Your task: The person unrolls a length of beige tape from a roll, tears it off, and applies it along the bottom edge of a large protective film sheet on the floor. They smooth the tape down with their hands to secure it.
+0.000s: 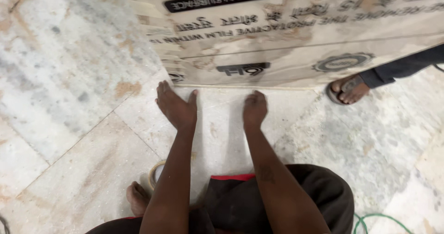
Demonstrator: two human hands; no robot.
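View down at two bare forearms reaching forward over a pale stone floor (69,77). The left hand (175,107) lies flat, palm down, fingers together and stretched, thumb spread — fingertips at the lower edge of a large slab (296,54) wrapped in printed film. It grips nothing. The right hand (255,108) rests just beside that same edge, fingers curled under — whether it holds anything cannot be told. A tape roll (155,173) sits by the person's bare foot (137,198). Another person's sandalled foot (348,90) stands right of the slab. A green cable (374,219) curls bottom right.
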